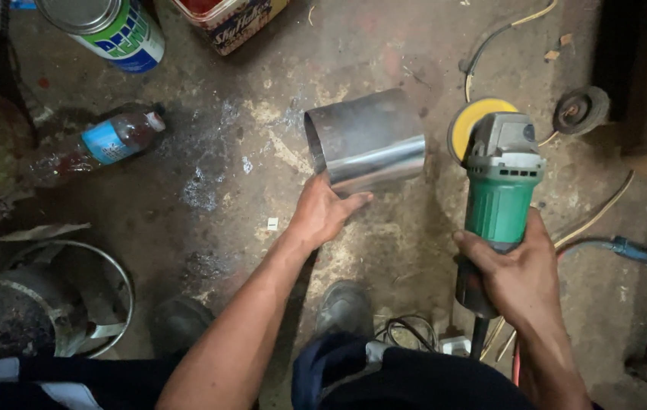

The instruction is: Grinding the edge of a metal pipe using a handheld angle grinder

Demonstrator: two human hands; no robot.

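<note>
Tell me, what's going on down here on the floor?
A person crouches over a stained concrete floor. The left hand steadies a shiny metal tube lying on its side. The right hand grips a green angle grinder, its yellow disc just right of the tube, not touching it. A bottle lies nearby.

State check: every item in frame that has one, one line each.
Short shiny sheet-metal tube: on its side on the floor, open end facing left.
Left hand: gripping the tube's near edge.
Green angle grinder with yellow disc: held off the floor, disc facing down.
Right hand: closed on the grinder body.
Clear plastic bottle: lying down, capped.
</note>
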